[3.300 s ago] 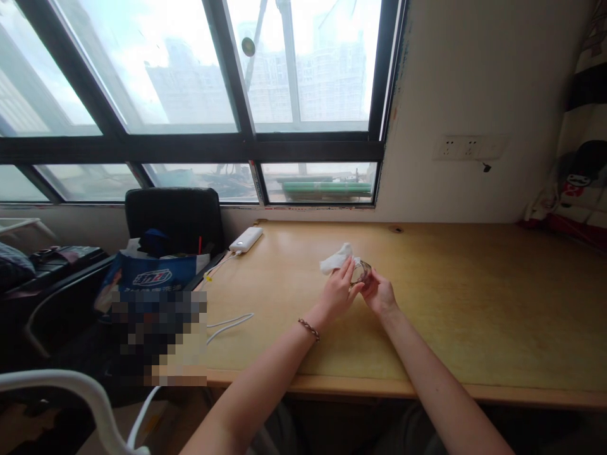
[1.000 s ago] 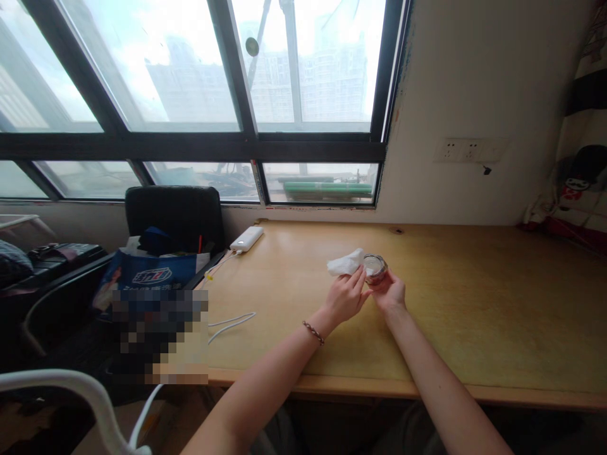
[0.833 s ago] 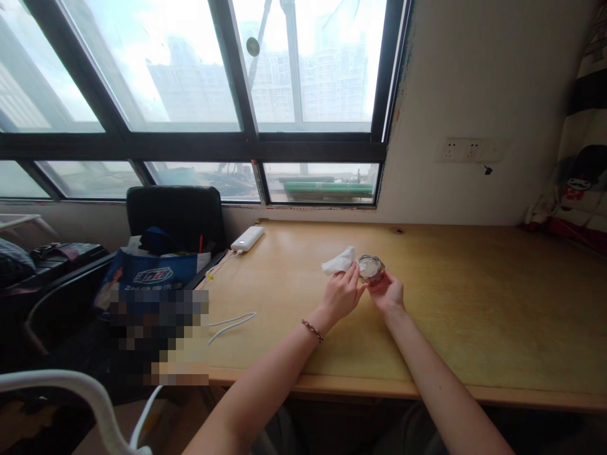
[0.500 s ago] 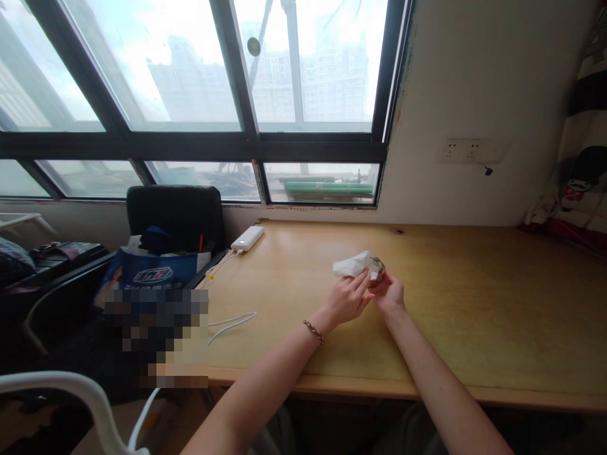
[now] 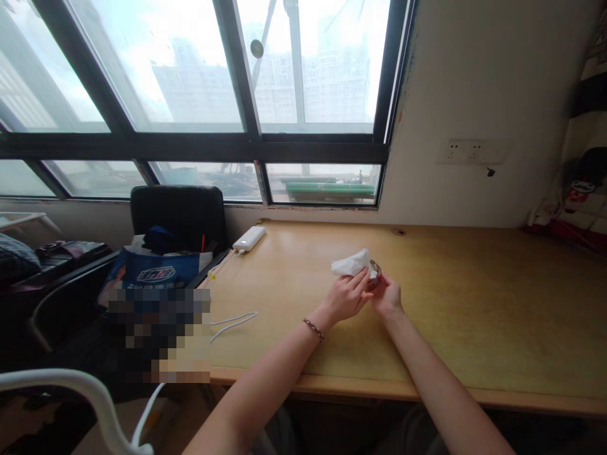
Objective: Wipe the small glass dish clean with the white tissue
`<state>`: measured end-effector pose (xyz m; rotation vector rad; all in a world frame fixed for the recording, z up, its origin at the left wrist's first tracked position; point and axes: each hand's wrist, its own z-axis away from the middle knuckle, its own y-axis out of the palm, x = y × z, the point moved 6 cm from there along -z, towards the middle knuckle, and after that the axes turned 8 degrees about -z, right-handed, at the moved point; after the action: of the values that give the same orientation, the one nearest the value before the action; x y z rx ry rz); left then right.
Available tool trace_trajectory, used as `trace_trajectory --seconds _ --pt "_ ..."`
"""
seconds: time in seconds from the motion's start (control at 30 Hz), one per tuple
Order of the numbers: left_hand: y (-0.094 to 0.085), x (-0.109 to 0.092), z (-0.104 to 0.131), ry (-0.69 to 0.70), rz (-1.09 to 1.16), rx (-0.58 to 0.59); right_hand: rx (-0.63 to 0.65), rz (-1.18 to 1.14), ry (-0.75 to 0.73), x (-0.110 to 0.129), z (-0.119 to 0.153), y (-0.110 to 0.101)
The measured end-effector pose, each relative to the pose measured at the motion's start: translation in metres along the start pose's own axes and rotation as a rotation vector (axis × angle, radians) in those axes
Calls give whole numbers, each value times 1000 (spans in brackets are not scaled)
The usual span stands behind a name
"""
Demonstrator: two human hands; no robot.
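Over the middle of the table, my left hand (image 5: 348, 296), with a braided bracelet on its wrist, presses a crumpled white tissue (image 5: 349, 263) against a small rounded object. That brownish, shiny object (image 5: 374, 272) sits in the fingers of my right hand (image 5: 387, 294); most of it is covered by the tissue and fingers, so its kind does not show. Both hands are close together, fingertips nearly touching around it. The tissue's loose end sticks out to the left beyond my left fingers.
A white power bank (image 5: 250, 238) with a cable lies at the wooden table's (image 5: 493, 309) back left. A white cable loop (image 5: 234, 319) rests near the left edge. Left of the table stands a black chair (image 5: 177, 205) with a blue bag (image 5: 156, 268). A white curved tube (image 5: 61, 381) is at lower left.
The rounded object has turned slightly in my right hand, and both hands have shifted a little to the left. The tissue stays pressed on it. The view has moved slightly.
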<state>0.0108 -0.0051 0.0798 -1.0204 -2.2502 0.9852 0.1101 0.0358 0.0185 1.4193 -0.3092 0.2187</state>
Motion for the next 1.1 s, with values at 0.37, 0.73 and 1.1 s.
trace_trajectory --seconds 0.37,0.73,1.1 --pt "-2 3 1 -6 56 -27 16 41 31 -9 -2 -4" --pt "-4 27 0 -343 226 -103 3 85 103 -21 2 -4" --pt "14 42 9 -677 652 -155 -18 -27 -92 2 3 2"
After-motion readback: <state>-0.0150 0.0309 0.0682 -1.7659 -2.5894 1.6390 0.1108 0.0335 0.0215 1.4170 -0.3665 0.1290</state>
